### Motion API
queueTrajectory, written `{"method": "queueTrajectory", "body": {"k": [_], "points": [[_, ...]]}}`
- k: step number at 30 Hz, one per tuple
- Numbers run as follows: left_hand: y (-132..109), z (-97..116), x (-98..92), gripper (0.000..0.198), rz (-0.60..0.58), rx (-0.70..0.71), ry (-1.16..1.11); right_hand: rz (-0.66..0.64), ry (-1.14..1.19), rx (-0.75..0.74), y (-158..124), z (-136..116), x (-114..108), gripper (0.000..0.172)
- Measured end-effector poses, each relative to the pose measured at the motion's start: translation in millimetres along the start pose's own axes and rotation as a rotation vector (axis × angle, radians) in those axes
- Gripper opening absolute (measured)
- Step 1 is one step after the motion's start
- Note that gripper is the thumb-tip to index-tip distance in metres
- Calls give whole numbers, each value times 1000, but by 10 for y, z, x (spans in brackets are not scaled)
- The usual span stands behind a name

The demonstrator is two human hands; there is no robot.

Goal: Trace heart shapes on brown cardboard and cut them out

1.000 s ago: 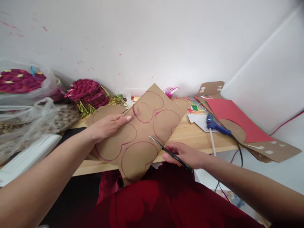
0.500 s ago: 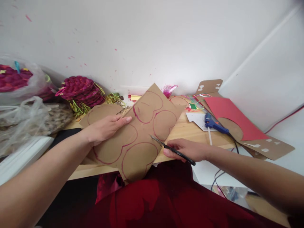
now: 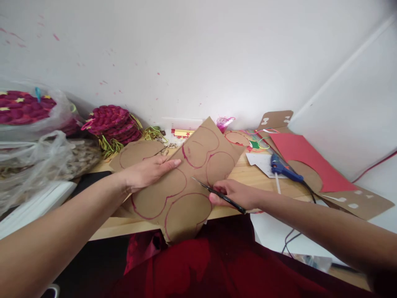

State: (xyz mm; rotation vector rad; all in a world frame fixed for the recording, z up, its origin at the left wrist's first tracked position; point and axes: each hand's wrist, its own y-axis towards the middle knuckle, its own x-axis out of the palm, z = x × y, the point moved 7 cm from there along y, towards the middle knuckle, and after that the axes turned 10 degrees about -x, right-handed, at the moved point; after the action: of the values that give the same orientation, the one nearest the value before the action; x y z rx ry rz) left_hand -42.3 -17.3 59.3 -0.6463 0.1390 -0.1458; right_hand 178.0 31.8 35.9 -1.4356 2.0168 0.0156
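Note:
A brown cardboard sheet (image 3: 189, 178) with several rounded outlines in dark pink marker lies at an angle over the wooden table's front edge. My left hand (image 3: 151, 170) grips its left side, thumb on top and the other fingers hidden beneath. Black-handled scissors (image 3: 228, 199) are in my right hand (image 3: 234, 193), near the sheet's right edge. Their blades point left over the cardboard, between the outlines, and look nearly closed.
At the left are plastic bags (image 3: 46, 153) and a stack of magenta decorated pieces (image 3: 113, 124). A blue glue gun (image 3: 285, 167), red paper (image 3: 310, 159) and cut cardboard (image 3: 369, 203) lie right. A white wall (image 3: 198, 54) stands behind.
The view has shifted slightly, so the surroundings appear lower and further right. My right hand and the scissors have moved a little left relative to the cardboard. Both hands keep their holds.

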Motion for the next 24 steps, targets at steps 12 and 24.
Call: {"method": "queueTrajectory", "body": {"k": [12, 24], "points": [[165, -118, 28, 54, -80, 5, -134, 37, 150, 9, -118, 83, 106, 66], [127, -80, 91, 47, -78, 23, -139, 34, -109, 53, -66, 48, 107, 68]]}}
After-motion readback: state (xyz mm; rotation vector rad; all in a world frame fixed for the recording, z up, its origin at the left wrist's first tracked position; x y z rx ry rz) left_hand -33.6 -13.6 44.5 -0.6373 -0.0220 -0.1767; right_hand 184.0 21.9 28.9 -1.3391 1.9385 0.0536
